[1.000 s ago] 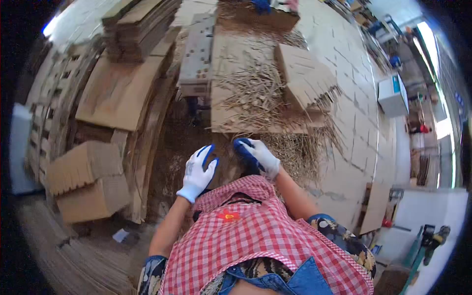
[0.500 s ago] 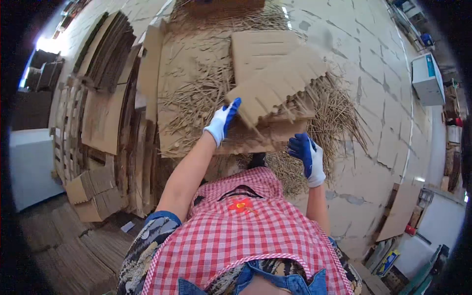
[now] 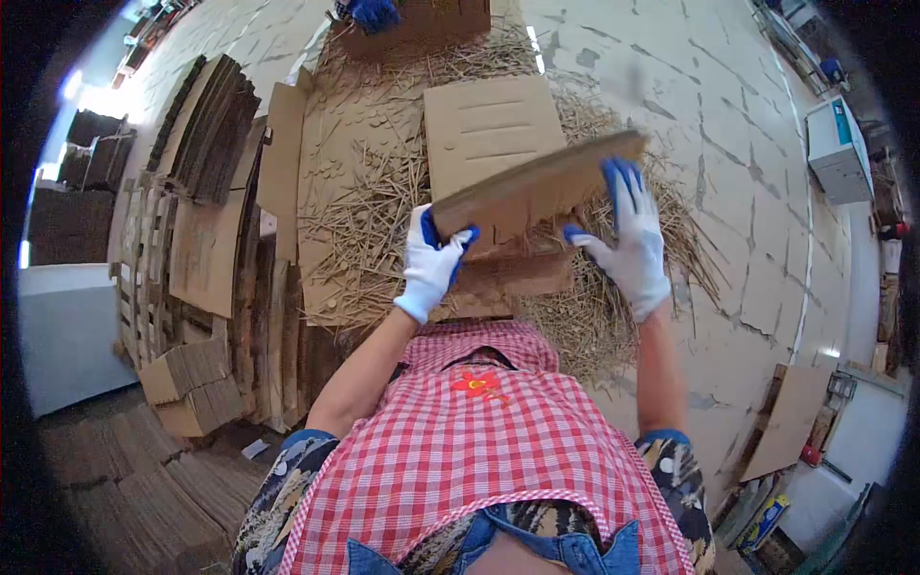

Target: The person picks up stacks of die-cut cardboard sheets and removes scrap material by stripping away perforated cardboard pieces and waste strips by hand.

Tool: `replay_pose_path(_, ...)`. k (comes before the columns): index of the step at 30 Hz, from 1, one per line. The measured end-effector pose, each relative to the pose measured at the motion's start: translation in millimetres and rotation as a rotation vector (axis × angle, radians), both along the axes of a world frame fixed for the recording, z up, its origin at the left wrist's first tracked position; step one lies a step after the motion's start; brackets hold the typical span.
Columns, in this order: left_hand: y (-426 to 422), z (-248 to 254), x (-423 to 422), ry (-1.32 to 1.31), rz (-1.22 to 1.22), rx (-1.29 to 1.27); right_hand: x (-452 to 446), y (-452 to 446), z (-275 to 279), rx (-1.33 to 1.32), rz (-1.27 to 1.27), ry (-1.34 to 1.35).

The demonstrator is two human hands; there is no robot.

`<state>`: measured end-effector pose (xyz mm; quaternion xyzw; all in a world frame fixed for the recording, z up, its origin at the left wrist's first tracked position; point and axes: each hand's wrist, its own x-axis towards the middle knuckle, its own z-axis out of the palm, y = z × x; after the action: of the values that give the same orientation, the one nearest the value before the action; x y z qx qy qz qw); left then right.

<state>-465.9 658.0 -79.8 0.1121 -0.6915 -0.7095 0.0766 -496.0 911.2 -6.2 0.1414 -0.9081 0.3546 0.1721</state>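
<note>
A small stack of brown cardboard sheets (image 3: 541, 187) is tilted up on its edge above the worktable, slanting up to the right. My left hand (image 3: 433, 264), in a white and blue glove, grips its left end, thumb on the near side. At the right end, my right hand (image 3: 628, 225), gloved alike, is spread with the thumb apart, its fingers against or very close to the cardboard. A larger slotted cardboard piece (image 3: 494, 120) lies flat behind. More cardboard (image 3: 522, 273) lies below the tilted sheets, partly hidden by them.
Thin cardboard offcut strips (image 3: 369, 220) cover the table and spill onto the floor (image 3: 738, 192) at right. Stacked cardboard (image 3: 206, 125) and a wooden pallet (image 3: 144, 259) stand at left. A blue glove-like thing (image 3: 372, 13) shows at the top edge, beside a brown box (image 3: 422, 34).
The cardboard has tipped from nearly flat to steeply tilted. My right hand has moved up to its right end and spread its fingers. The blue thing has appeared at the top.
</note>
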Motion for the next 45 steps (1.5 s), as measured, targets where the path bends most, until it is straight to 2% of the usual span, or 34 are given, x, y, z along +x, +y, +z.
replay_pose_path(3, 5, 34, 12, 0.19, -0.155, -0.094, -15, -14, 30, 0.65, 0.12, 0.234)
replay_pose_path(5, 4, 63, 18, 0.389, -0.327, -0.194, -6, -14, 35, 0.632, 0.131, 0.196)
replay_pose_path(8, -14, 90, 26, 0.367, -0.453, -0.177, 22, -12, 39, 0.594, 0.169, 0.097)
replay_pose_path(11, -30, 116, 31, 0.368, -0.579, -0.21, 68, -18, 35, 0.241, 0.197, -0.121)
replay_pose_path(12, -35, 124, 28, 0.383, -0.644, -0.259, 79, -23, 37, 0.25, 0.19, -0.123)
replay_pose_path(13, -41, 131, 26, 0.397, -0.712, -0.309, 90, -32, 40, 0.223, 0.096, -0.288)
replay_pose_path(14, -42, 138, 21, 0.399, -0.718, -0.298, 99, -40, 43, 0.195, -0.001, -0.452)
replay_pose_path(15, -38, 142, 15, 0.574, -0.575, -0.413, 107, -46, 45, 0.169, -0.097, -0.614)
replay_pose_path(16, -37, 142, 13, 0.739, -0.423, -0.522, 114, -44, 37, 0.18, -0.107, -0.623)
replay_pose_path(17, -44, 137, 12, 0.736, -0.431, -0.506, 121, -35, 19, -0.103, -0.191, -0.584)
replay_pose_path(19, -57, 122, 7, 0.658, -0.243, -0.354, 136, -20, 0, -0.66, -0.37, -0.454)
replay_pose_path(20, -60, 112, 11, 0.607, -0.147, -0.273, 146, -18, 2, -0.641, -0.393, -0.456)
replay_pose_path(21, -63, 93, 19, 0.599, -0.156, -0.253, 156, -23, 9, -0.733, -0.429, -0.374)
replay_pose_path(23, -68, 58, 38, 0.355, -0.606, -0.245, 168, -36, 18, -0.928, -0.473, -0.185)
replay_pose_path(24, -64, 59, 45, 0.359, -0.612, -0.242, 173, -36, 14, -0.926, -0.478, -0.178)
replay_pose_path(27, -31, 70, 72, 0.591, -0.475, -0.739, 190, -34, -5, -0.486, -0.461, -0.049)
replay_pose_path(28, -24, 74, 74, 0.596, -0.456, -0.744, 190, -35, -6, -0.486, -0.443, -0.041)
replay_pose_path(31, -5, 89, 75, 0.708, -0.238, -0.841, 189, -58, -4, -1.011, -0.372, -0.173)
replay_pose_path(32, 0, 93, 76, 0.71, -0.214, -0.852, 189, -59, -8, -1.012, -0.346, -0.173)
replay_pose_path(35, 19, 102, 84, 0.097, -0.642, -0.082, 189, -46, -31, -1.078, -0.258, -0.192)
replay_pose_path(36, 27, 103, 86, 0.107, -0.624, -0.084, 186, -41, -32, -1.074, -0.236, -0.192)
replay_pose_path(39, 56, 97, 92, 0.08, -0.487, 0.233, 181, -24, -34, -1.177, -0.172, -0.207)
replay_pose_path(40, 65, 92, 91, 0.078, -0.481, 0.228, 181, -18, -35, -1.181, -0.167, -0.212)
replay_pose_path(43, 90, 78, 79, -0.071, -0.423, 0.835, 181, 0, -34, -1.231, -0.219, -0.193)
replay_pose_path(44, 91, 75, 72, -0.074, -0.429, 0.826, 183, 7, -35, -1.24, -0.223, -0.188)
replay_pose_path(45, 85, 71, 63, -0.005, -0.318, 0.745, 186, 14, -39, -1.248, -0.215, -0.177)
